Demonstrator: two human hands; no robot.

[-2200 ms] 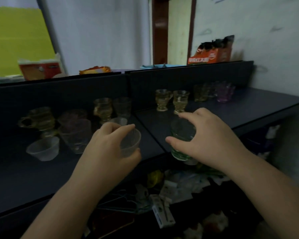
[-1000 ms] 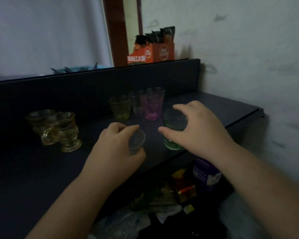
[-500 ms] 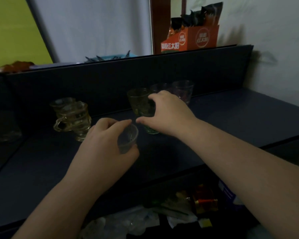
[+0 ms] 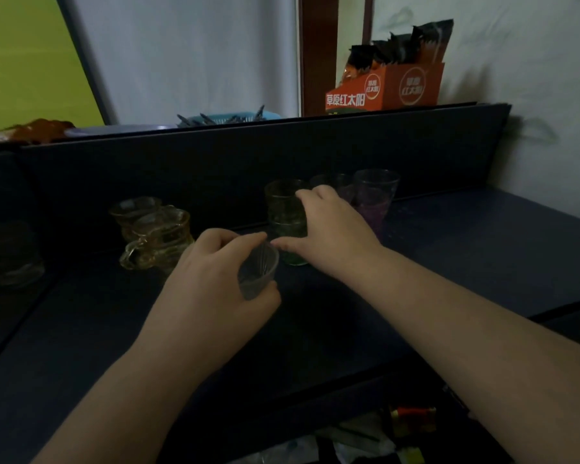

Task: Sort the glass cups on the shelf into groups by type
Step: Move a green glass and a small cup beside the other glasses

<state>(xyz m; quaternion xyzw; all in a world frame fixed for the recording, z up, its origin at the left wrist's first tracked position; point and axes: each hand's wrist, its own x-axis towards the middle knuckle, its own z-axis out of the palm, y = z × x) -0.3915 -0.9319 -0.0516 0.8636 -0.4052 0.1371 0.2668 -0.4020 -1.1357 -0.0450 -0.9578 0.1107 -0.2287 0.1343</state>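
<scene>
Two hands work over the shelf [image 4: 482,249]: left hand [image 4: 211,279] curls around a small clear cup [image 4: 258,273], right hand [image 4: 329,234] grips a green glass [image 4: 290,226] at one o'clock, beside the tinted tumblers [image 4: 374,195]

Two bare forearms, no sleeves, no jewellery

1. A person's left hand [image 4: 211,279] grips a small clear ribbed cup [image 4: 258,275], tilted, above a dark shelf [image 4: 466,249].
2. The right hand [image 4: 332,229] holds a green glass cup [image 4: 290,236] from above, beside a yellowish tumbler [image 4: 282,195] and a purple tumbler [image 4: 372,199] near the shelf's back panel.
3. Two amber handled cups [image 4: 154,232] stand close together to the left.
4. An orange carton [image 4: 392,88] holding dark packets sits on top of the back panel against a pale wall.
</scene>
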